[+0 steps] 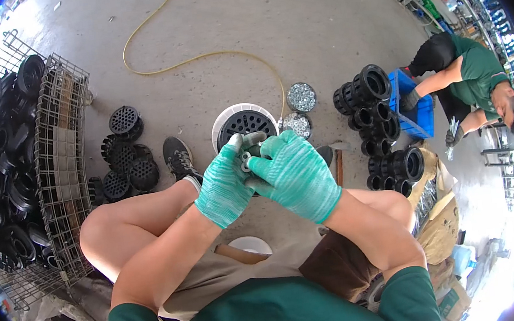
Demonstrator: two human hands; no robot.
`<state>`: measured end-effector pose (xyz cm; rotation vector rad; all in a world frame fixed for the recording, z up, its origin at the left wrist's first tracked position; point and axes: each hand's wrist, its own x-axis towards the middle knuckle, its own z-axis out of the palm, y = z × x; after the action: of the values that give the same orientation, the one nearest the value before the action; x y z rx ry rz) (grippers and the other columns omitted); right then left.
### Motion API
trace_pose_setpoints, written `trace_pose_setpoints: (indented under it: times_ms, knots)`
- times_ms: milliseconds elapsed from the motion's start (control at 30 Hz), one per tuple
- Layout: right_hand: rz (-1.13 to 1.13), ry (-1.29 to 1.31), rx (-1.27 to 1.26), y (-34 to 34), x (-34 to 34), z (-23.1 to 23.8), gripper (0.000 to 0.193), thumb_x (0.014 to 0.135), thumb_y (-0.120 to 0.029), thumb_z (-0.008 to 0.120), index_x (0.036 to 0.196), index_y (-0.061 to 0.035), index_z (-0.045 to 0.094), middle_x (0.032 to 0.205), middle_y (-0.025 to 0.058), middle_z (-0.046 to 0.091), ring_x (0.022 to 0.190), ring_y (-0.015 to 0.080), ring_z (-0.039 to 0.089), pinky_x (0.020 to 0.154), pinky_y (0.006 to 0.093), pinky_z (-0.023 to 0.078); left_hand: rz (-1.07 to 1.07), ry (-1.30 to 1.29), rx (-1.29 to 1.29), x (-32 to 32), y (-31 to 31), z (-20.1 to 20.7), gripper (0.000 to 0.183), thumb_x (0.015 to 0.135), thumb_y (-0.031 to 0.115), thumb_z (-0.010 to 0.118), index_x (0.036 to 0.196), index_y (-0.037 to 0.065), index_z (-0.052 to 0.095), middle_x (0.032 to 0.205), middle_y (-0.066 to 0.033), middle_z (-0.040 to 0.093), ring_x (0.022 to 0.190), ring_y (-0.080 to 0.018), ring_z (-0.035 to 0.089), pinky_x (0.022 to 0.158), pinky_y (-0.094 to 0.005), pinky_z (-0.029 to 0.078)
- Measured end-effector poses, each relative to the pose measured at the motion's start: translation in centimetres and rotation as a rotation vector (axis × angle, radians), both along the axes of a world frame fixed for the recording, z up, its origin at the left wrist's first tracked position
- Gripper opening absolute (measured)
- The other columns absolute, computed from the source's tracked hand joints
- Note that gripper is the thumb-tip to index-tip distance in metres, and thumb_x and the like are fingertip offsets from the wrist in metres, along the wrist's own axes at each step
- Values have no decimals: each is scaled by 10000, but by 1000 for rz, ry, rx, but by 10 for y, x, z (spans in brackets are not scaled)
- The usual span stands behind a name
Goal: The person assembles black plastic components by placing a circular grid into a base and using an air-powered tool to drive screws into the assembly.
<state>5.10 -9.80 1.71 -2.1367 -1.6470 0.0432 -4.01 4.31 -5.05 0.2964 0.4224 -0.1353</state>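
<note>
My left hand (221, 184) and my right hand (299, 173), both in green knitted gloves with grey fingertips, meet in front of me. Small round metal nuts or washers (245, 157) lie in the closed fingers of the left hand. The right thumb and fingers pinch at the same small parts; which piece each finger grips is partly hidden. Just beyond the hands, a black slotted round cover (244, 123) rests on a white round bucket (218, 122). Right of it stand a tin of shiny fasteners (301, 97) and a tin of nuts (296, 125).
Black slotted covers (124, 121) are piled on the floor at left, beside a wire cage (62, 143) of black parts. A yellow hose (208, 55) crosses the floor. At right are stacked black rings (375, 82), a blue crate (417, 109) and a co-worker (476, 68) holding thin metal rods.
</note>
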Motion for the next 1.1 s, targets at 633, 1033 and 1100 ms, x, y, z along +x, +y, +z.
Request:
trace_pose_setpoints:
  times_ms: [633,1033,1100]
  knots:
    - [-492,682,328,-6,4,-17,56,865,-23,705,898,-55,673,823,93,604,694,207,620,643,332,519,56,-32,141,-6,-7,-10,335,1013,237,623,1295,56,614,1171,-90,683,991,-210,685,855,-363,586]
    - [-515,1059,120,-14,15,-19,186,992,-173,664,1067,-2,665,849,51,681,704,83,618,650,257,535,106,-117,339,-6,-11,-3,248,1002,181,669,1200,43,611,1060,-102,683,855,-167,655,694,-286,520]
    - [-510,1086,144,-15,13,-19,183,990,-160,666,1074,2,661,853,48,681,705,83,617,653,257,536,97,-127,355,-6,-10,-4,216,1011,148,648,1199,50,607,1043,-90,689,852,-149,662,692,-266,534]
